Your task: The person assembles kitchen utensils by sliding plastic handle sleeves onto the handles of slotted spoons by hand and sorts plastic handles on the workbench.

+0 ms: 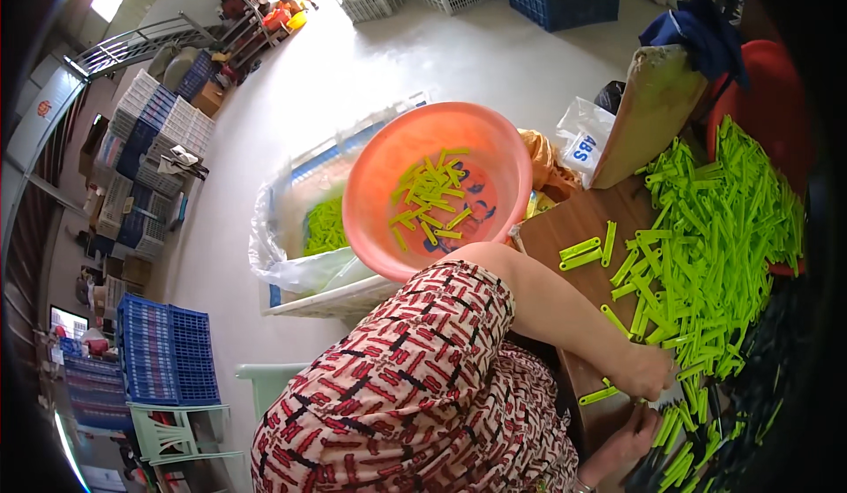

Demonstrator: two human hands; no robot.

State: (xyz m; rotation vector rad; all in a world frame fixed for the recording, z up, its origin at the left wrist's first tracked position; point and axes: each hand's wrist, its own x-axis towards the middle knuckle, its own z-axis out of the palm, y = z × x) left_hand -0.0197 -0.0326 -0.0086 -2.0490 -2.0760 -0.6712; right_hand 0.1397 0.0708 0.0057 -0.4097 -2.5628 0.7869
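Note:
At the right, both of my hands are close together over the edge of a brown wooden board. My left hand is closed, fingers bent down beside a pile of bright yellow-green plastic strips. Just below it, my right hand has its fingertips pinched together. What either hand holds is too small and covered to make out. The strips are narrow, several with a hole at one end. Some loose strips lie on the board next to my hands. Dark, thin pieces are heaped beside the green ones.
An orange basin holding green strips rests by a plastic-lined crate with more strips. Behind the board are a white plastic bag and a red tub. Blue crates are stacked over a pale green chair.

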